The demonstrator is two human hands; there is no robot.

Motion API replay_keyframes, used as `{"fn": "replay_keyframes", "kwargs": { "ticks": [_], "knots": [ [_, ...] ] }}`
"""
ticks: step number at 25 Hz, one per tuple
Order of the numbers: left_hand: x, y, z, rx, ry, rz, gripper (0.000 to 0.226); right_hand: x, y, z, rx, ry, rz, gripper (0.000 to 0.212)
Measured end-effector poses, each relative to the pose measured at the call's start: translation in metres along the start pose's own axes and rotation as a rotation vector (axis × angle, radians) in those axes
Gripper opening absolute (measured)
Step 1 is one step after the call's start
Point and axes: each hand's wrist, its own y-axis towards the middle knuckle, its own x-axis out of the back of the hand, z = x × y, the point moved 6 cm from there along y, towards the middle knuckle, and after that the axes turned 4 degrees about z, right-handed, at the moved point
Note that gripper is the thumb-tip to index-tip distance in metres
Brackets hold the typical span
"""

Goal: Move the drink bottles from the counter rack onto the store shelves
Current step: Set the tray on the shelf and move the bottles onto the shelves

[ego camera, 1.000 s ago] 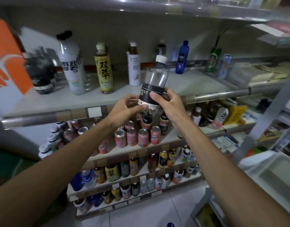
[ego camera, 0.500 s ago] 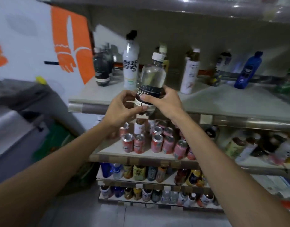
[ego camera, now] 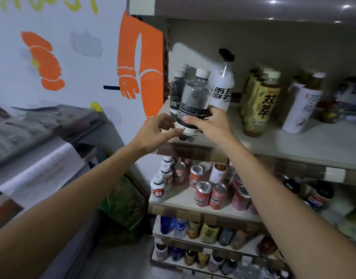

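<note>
A clear soda bottle (ego camera: 195,101) with a black label and white cap stands upright at the front left corner of the top shelf (ego camera: 306,146). My right hand (ego camera: 211,122) grips its lower body from the right. My left hand (ego camera: 155,130) touches its label from the left with thumb and fingertips. Directly behind it stand matching black-label soda bottles (ego camera: 176,91) in a row. I cannot tell whether the bottle's base rests on the shelf or hangs just above it.
To the right on the same shelf stand a white bottle with a black cap (ego camera: 223,85), yellow tea bottles (ego camera: 259,103) and a white bottle (ego camera: 302,105). Red cans (ego camera: 202,193) and small white bottles (ego camera: 159,188) fill the lower shelf. A painted wall panel (ego camera: 72,57) and counter (ego camera: 42,158) lie left.
Both hands carried the soda bottle leftward along the top shelf to its left end, in front of the matching bottles. The view swung left.
</note>
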Motion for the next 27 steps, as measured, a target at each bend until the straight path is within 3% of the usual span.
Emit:
{"fn": "replay_keyframes", "kwargs": {
  "ticks": [4,10,14,19,27],
  "knots": [
    [0.025,0.03,0.037,0.034,0.081,-0.01,0.049,-0.035,0.032,-0.004,-0.014,-0.104,-0.039,0.044],
    [0.018,0.076,0.078,0.129,0.157,0.093,0.075,-0.065,0.059,-0.041,-0.059,-0.097,-0.08,0.047],
    [0.005,0.099,0.082,0.142,0.282,0.068,0.073,-0.077,0.072,-0.052,-0.032,-0.059,-0.072,0.04],
    [-0.009,0.101,0.088,0.225,0.239,-0.133,0.07,-0.088,0.095,-0.055,-0.019,-0.024,-0.092,0.035],
    [-0.004,0.121,0.094,0.183,0.429,-0.016,0.067,-0.087,0.098,-0.06,0.015,0.024,-0.079,0.035]
  ]
}}
